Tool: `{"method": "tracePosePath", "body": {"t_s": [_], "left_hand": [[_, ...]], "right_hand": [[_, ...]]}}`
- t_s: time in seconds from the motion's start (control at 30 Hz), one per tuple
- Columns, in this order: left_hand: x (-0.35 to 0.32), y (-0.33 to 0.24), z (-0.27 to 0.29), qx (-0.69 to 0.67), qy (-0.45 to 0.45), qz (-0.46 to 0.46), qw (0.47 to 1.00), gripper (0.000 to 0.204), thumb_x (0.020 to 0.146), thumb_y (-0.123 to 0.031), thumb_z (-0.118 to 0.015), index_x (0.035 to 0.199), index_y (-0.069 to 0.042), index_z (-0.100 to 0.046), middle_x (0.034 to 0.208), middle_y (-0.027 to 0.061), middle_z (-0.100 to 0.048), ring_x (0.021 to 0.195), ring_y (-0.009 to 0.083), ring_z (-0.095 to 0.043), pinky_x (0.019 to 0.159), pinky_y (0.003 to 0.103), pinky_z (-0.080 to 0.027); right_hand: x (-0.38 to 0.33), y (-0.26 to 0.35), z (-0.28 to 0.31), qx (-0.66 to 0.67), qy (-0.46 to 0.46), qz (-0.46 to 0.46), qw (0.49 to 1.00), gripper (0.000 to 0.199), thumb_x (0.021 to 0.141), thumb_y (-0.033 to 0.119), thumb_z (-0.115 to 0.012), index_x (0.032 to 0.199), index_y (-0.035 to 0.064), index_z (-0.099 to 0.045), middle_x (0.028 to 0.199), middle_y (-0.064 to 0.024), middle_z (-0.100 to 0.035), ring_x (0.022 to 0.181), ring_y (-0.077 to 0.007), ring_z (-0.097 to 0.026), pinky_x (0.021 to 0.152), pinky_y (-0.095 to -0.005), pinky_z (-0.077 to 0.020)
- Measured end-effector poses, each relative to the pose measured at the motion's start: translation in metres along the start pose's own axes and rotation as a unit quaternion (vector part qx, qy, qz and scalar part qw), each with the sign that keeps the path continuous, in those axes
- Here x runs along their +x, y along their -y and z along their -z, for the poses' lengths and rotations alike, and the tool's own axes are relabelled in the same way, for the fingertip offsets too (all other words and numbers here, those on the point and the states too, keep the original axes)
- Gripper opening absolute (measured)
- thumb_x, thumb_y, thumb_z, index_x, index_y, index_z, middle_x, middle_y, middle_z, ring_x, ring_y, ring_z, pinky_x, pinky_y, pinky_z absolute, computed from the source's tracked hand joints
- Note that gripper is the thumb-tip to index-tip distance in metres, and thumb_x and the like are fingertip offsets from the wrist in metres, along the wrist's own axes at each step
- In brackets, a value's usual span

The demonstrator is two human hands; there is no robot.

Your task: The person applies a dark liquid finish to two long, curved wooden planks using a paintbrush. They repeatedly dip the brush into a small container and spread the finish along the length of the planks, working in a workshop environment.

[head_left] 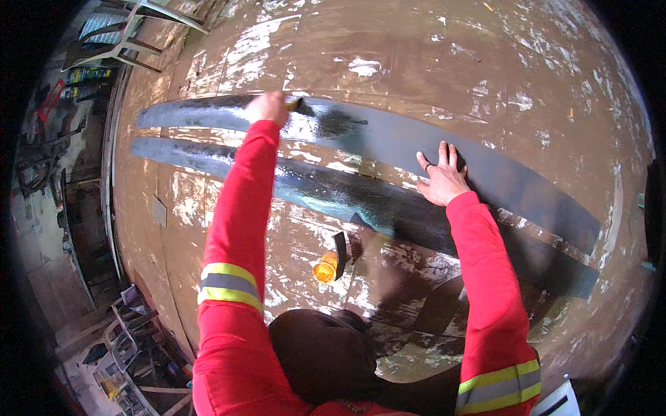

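Your left hand (267, 107), top centre, grips a small paintbrush (300, 104) on the upper long dark painted strip (388, 139); your right hand (442, 179), centre-right, lies flat and open, pinning that strip steady.

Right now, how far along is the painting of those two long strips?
Both long strips' left stretches shine wet and dark. In hand: the left hand works a brush on the upper strip; the right hand rests flat on it. The right ends look dull, seemingly uncoated.
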State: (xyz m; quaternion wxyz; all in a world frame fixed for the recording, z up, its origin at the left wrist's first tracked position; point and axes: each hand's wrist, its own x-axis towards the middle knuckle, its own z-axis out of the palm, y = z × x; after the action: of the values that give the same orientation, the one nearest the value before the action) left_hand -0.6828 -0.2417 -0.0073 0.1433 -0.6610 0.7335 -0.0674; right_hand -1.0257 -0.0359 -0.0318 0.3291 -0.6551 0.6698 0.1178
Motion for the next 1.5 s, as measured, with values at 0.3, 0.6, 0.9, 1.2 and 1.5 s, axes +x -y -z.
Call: {"method": "tracePosePath", "body": {"t_s": [0.3,0.6,0.9,1.2,1.5], "left_hand": [[-0.009,-0.026,0.026,-0.283,0.052,-0.103,0.952,0.019,0.068,-0.028,-0.073,0.076,-0.011,-0.07,0.069,0.0149,-0.065,0.068,0.0289,-0.066,0.065,0.039,-0.052],[-0.076,0.068,0.02,-0.073,-0.1,0.041,0.992,0.027,0.074,-0.035,-0.069,0.091,-0.014,-0.069,0.074,0.0122,-0.067,0.07,0.026,-0.067,0.063,0.04,-0.053],[-0.35,0.053,0.113,-0.282,0.073,-0.198,0.936,0.014,0.069,-0.007,-0.069,0.082,-0.007,-0.065,0.069,0.0096,-0.063,0.056,0.0225,-0.06,0.053,0.034,-0.047],[-0.382,-0.003,0.056,-0.042,-0.009,-0.324,0.945,0.011,0.075,-0.008,-0.057,0.083,-0.013,-0.064,0.065,0.0053,-0.058,0.064,0.0223,-0.062,0.053,0.036,-0.049],[-0.372,-0.025,0.017,-0.021,0.003,-0.368,0.93,0.006,0.072,-0.012,-0.06,0.067,-0.011,-0.059,0.058,0.0097,-0.06,0.061,0.0259,-0.065,0.05,0.036,-0.049]], "right_hand": [[0.001,-0.007,-0.001,0.005,-0.001,-0.011,1.0,0.067,0.078,0.039,-0.064,0.139,0.0297,-0.039,0.151,-0.0206,-0.007,0.14,-0.0404,-0.004,0.101,-0.0692,-0.0225],[0.01,-0.012,-0.024,-0.083,-0.065,0.038,0.994,0.062,0.082,0.046,-0.057,0.14,0.0342,-0.036,0.15,-0.0226,-0.012,0.137,-0.0445,-0.01,0.1,-0.0675,-0.0242],[-0.007,-0.016,-0.04,0.025,-0.232,0.124,0.965,0.056,0.077,0.023,-0.062,0.131,0.0144,-0.051,0.134,-0.0248,-0.038,0.128,-0.0383,-0.033,0.105,-0.0441,-0.0334],[-0.14,0.103,-0.167,0.197,-0.15,0.273,0.93,0.048,0.069,0.019,-0.076,0.113,0.0075,-0.06,0.104,-0.0101,-0.057,0.104,-0.0262,-0.051,0.094,-0.0389,-0.0416],[-0.127,0.144,-0.201,0.236,-0.191,0.302,0.904,0.061,0.063,0.025,-0.08,0.115,0.0072,-0.054,0.104,-0.013,-0.058,0.106,-0.0301,-0.052,0.094,-0.0404,-0.0392]]}}
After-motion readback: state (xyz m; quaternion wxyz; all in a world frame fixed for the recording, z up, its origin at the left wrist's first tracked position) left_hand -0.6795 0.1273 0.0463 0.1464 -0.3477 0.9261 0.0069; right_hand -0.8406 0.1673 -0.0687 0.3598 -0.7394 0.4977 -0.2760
